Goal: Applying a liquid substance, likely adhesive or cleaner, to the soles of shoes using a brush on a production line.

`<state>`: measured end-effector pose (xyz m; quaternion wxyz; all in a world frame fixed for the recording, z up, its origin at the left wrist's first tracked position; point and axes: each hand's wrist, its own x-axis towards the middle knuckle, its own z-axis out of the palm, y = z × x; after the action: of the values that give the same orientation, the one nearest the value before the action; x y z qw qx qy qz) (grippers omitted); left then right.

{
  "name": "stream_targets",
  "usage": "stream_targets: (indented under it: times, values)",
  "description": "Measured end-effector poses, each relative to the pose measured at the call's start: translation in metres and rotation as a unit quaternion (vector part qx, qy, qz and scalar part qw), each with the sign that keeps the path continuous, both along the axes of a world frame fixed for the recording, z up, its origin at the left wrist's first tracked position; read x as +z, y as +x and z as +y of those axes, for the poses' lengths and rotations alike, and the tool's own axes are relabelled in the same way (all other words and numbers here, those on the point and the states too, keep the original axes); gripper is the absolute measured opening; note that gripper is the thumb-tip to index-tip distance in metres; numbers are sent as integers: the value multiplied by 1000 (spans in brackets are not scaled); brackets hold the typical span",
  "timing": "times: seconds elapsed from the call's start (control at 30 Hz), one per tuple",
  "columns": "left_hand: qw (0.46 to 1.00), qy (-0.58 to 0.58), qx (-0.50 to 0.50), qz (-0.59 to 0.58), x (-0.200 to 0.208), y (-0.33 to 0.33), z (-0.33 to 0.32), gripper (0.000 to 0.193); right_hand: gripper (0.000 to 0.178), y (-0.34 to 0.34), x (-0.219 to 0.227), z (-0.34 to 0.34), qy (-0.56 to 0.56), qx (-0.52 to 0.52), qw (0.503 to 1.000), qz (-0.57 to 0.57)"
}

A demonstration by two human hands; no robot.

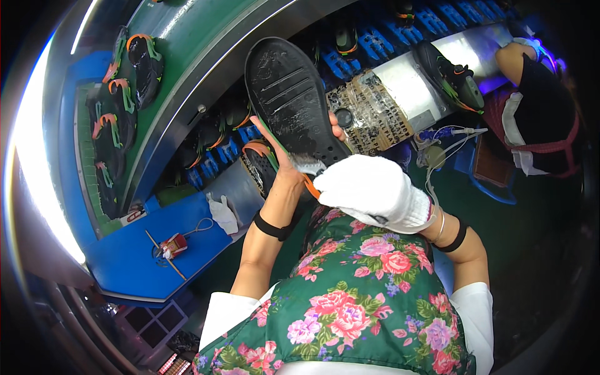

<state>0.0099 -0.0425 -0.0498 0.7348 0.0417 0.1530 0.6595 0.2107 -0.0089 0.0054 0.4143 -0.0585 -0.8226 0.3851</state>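
My left hand (pixel 289 170) grips a large black shoe sole (pixel 289 94), held up with its underside facing me. The fingertips show at its right edge and the thumb lies near its left edge. Shiny wet-looking streaks cover parts of the grooved surface. An orange tab (pixel 310 186) sticks out below the heel end. My right hand (pixel 369 190), in a white knitted glove, is closed close to the heel. Pale bristles (pixel 305 164), apparently of a brush, show beside the gloved fingers and touch the sole; the handle is hidden.
Behind runs a conveyor with blue holders (pixel 375 40) and a black shoe (pixel 447 78). More shoes with orange collars (pixel 115 119) stand on a green belt at left. A blue table (pixel 150 262) holds a small red-and-white box (pixel 174 245). Another person (pixel 531 112) sits at far right.
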Motion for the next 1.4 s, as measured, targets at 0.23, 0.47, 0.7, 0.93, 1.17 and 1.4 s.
stream_targets:
  times: [0.23,0.47,0.7,0.93,1.17,1.4]
  values:
    - [996,22,23,79,8,-6,5,126,24,4,10,10,-57,-23,998,-16]
    - [996,43,1,82,7,-13,6,126,23,4,9,5,-151,15,988,0]
    - [997,59,-4,52,9,-19,13,135,22,5,10,2,-72,8,997,-17]
    - [996,81,-11,43,18,-20,18,138,23,10,7,4,-96,13,995,-13]
    - [995,86,-24,41,21,-22,25,140,20,13,8,5,-165,0,986,-8]
    - [989,82,-18,118,28,-23,32,121,13,16,6,6,-188,-29,982,-12]
